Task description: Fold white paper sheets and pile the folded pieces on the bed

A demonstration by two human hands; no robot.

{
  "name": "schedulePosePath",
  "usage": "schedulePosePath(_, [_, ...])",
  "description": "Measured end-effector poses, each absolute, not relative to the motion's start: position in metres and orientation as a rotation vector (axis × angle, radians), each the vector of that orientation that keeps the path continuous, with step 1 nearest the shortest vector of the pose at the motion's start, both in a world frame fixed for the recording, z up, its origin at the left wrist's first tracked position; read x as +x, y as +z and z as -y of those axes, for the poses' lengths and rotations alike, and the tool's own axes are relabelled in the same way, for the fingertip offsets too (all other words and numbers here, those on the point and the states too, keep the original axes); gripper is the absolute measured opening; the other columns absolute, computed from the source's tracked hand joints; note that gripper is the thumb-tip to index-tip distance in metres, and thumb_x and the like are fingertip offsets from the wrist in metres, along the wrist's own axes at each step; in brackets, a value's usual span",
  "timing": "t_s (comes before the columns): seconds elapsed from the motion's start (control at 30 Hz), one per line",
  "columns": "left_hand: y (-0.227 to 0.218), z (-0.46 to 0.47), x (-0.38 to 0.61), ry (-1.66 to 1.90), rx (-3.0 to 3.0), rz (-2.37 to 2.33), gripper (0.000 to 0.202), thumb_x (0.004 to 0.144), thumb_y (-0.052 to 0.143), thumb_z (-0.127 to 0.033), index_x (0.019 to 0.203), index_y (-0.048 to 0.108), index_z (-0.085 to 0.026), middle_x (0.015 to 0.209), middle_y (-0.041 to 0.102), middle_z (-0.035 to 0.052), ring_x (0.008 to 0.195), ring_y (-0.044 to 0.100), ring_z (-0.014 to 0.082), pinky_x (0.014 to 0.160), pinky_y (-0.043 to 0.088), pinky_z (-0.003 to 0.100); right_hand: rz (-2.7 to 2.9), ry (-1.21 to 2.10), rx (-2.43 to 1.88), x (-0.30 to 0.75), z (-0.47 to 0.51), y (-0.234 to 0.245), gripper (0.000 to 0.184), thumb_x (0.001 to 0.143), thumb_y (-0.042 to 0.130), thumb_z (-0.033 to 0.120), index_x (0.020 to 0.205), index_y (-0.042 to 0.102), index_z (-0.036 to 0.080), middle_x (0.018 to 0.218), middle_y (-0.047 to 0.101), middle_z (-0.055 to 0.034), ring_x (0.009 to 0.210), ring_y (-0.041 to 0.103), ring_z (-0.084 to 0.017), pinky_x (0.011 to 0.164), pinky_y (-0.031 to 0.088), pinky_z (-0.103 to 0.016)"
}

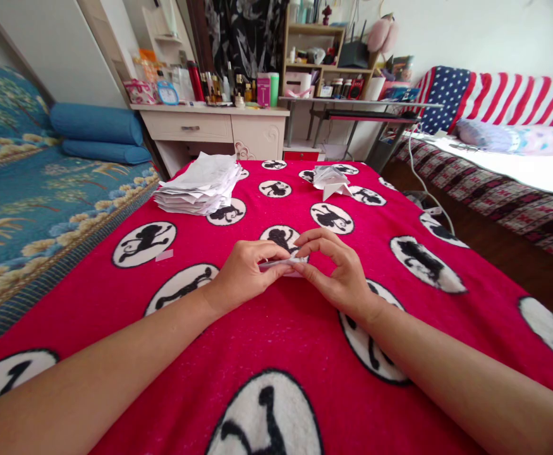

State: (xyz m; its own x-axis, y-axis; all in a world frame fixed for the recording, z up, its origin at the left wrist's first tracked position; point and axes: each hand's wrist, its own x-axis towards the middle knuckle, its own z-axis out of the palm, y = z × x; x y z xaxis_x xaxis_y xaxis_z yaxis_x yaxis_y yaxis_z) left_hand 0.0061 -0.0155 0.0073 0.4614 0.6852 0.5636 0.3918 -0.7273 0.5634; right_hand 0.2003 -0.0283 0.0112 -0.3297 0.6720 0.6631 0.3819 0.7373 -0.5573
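Red blanket [276, 341], hands [245, 270] inward around paper [279, 263]

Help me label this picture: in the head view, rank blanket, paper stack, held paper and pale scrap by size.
1. Blanket
2. Paper stack
3. Held paper, partly hidden
4. Pale scrap

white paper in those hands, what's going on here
A person's left hand and right hand are pinching a small piece of white paper between them, above a red patterned blanket. Farther back, a stack of sheets lies to the left and some folded paper to the right.
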Motion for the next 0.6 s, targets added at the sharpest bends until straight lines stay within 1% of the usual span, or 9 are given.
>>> schedulePosePath(0.23, [0.0085,0.0160,0.0066,1.166,2.371,-0.911,0.010,0.082,0.066,-0.025,0.085,0.070,-0.017,0.083,0.073,0.0035,0.072,0.065,0.0119,0.066,0.047,0.020,1.907,0.366,-0.811,0.1994,0.0318,0.0114,0.003,0.083,0.065,0.022,0.081,0.064,0.020,0.094,0.064,-0.0056,0.089,0.061,-0.018,0.084,0.048,-0.034])
schedulePosePath(0.4, [0.0080,0.0168,0.0071,1.149,2.377,-0.934,0.010,0.083,0.065,-0.026,0.085,0.070,-0.017,0.083,0.073,0.0032,0.074,0.066,0.0126,0.068,0.047,0.021,1.880,0.386,-0.822,0.2001,0.0321,0.0115,0.005,0.084,0.064,0.023,0.080,0.065,0.020,0.092,0.064,-0.0050,0.087,0.061,-0.017,0.083,0.048,-0.033])
schedulePosePath(0.6, [0.0089,0.0170,0.0071,1.128,2.362,-0.942,0.007,0.081,0.064,-0.016,0.085,0.069,-0.018,0.082,0.072,0.0018,0.073,0.065,0.0128,0.068,0.047,0.022,1.852,0.427,-0.816,0.1999,0.0324,0.0110,0.005,0.085,0.063,0.022,0.081,0.065,0.020,0.092,0.064,-0.0048,0.088,0.061,-0.018,0.082,0.048,-0.033])
